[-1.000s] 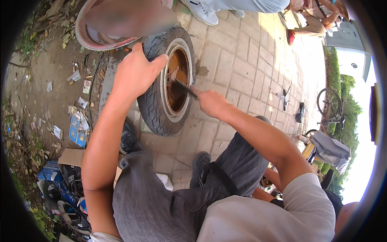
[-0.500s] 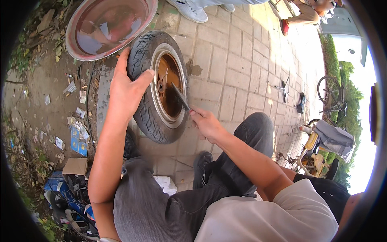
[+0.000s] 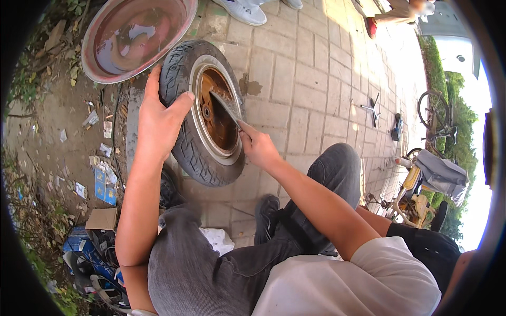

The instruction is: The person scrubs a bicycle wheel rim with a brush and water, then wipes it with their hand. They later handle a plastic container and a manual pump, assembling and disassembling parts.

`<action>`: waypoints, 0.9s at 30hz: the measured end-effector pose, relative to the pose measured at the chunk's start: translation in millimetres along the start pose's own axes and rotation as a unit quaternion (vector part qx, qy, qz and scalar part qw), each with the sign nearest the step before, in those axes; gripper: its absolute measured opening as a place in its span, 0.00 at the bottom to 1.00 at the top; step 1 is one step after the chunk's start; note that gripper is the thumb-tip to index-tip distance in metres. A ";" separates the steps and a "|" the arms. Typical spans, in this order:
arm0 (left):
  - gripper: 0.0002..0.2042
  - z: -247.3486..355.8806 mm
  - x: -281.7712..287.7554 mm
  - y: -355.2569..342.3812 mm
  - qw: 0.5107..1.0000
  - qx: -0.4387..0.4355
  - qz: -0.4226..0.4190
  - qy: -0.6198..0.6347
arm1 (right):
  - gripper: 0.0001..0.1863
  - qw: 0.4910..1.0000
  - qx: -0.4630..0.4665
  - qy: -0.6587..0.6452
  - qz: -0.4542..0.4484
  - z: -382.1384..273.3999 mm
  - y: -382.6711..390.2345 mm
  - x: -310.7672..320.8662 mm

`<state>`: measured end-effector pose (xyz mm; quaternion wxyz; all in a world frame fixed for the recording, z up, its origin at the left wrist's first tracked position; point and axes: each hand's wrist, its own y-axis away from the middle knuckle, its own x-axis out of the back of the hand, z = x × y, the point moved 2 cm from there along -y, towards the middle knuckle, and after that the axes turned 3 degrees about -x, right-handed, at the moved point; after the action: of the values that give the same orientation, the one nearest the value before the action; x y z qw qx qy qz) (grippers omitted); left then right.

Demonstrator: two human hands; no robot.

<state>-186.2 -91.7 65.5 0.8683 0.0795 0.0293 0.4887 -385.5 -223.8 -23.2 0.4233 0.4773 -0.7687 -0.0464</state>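
A small black-tyred wheel (image 3: 182, 152) stands tilted on the paving in front of me, its silver rim (image 3: 196, 95) facing right and its hub interior (image 3: 209, 126) rusty brown. My left hand (image 3: 162, 121) holds the tyre's upper left side, thumb over the sidewall and fingers behind the tread. In my right hand (image 3: 258, 147) is a long flat grey tool (image 3: 226, 109), gripped at its near end. The tool's far end reaches inside the rim, over the rusty hub area. Whether it is a file or a brush is too unclear to tell.
A wide reddish basin (image 3: 92, 58) with water stands beyond the wheel at the far left. Litter and a blue box (image 3: 105, 185) lie on the dirt to the left. Another person's shoes (image 3: 245, 11) are ahead. A bicycle (image 3: 435, 118) and a motorbike (image 3: 414, 197) are at the right.
The flat tool's tip has moved up and left inside the rim, and my right hand has moved slightly up. My left hand keeps its hold on the tyre.
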 end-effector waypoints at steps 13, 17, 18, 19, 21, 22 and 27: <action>0.34 1.2 -2.8 -9.4 1.000 -0.025 -0.007 -0.016 | 0.19 0.999 -0.014 -0.011 0.036 -5.6 -3.5 -2.4; 0.34 0.4 -1.8 -5.5 1.000 -0.014 -0.013 -0.006 | 0.19 0.997 0.031 0.062 0.035 1.9 -4.7 3.0; 0.34 1.0 -2.0 -4.1 1.000 -0.008 -0.012 0.006 | 0.20 0.996 0.029 0.080 0.025 -0.2 -2.8 4.7; 0.34 1.4 -1.2 -4.0 1.000 -0.003 -0.008 0.018 | 0.20 0.999 -0.017 0.041 -0.003 -7.3 -0.2 6.8; 0.34 -2.1 2.8 -6.5 1.000 0.004 -0.002 0.014 | 0.20 0.992 -0.107 -0.037 -0.057 -21.9 4.6 13.1; 0.34 -2.8 2.6 -8.5 1.000 0.006 -0.001 0.014 | 0.19 0.997 -0.060 -0.040 -0.036 -11.6 5.5 13.0; 0.34 1.4 3.0 -10.7 0.999 -0.002 -0.018 0.042 | 0.19 0.993 -0.092 -0.046 -0.057 -16.1 10.6 18.1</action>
<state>-175.5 -94.7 65.1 0.8752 0.0565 0.0659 0.4758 -385.1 -226.8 3.1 0.4261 0.4765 -0.7517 -0.1624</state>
